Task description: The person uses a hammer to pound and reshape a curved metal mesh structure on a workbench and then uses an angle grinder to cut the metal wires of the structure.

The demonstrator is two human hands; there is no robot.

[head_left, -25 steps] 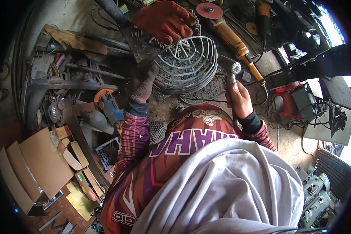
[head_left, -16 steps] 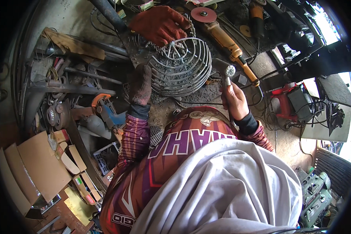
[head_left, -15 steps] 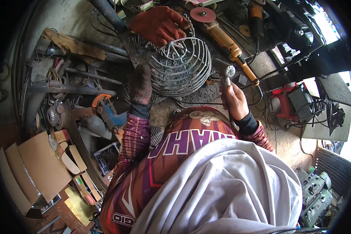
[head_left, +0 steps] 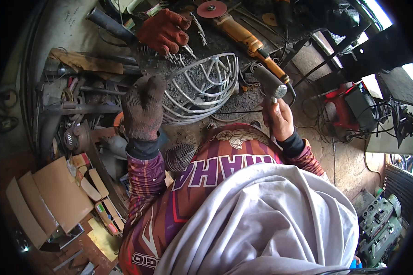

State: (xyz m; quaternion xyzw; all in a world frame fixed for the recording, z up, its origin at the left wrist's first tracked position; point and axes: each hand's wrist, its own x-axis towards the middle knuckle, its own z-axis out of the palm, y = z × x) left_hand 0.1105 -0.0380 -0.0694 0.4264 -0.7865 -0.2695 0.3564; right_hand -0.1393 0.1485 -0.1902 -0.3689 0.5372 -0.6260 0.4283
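Observation:
A round metal wire guard (head_left: 205, 103) of curved, concentric bars stands tilted over the gritty workbench. My left hand (head_left: 144, 107), in a dark knitted glove, is closed at the guard's left edge; its fingertips are partly hidden. Bare and to the right of the guard, my right hand (head_left: 280, 117) grips a hammer (head_left: 270, 82) by its handle, with the thick cylindrical head raised and apart from the bars. On the bench beyond the guard lies a red work glove (head_left: 164, 32).
An orange angle grinder (head_left: 241, 34) with a reddish disc lies at the back. A dark pipe (head_left: 110, 25) juts out at the far left. Red equipment with cables (head_left: 342, 110) stands on the right-hand floor. An open cardboard box (head_left: 55, 197) sits at the lower left.
The wire guard has tilted and turned, its rim now facing up and left. My left hand has shifted left with it. The hammer head has swung from end-on to side-on. The view has shifted slightly.

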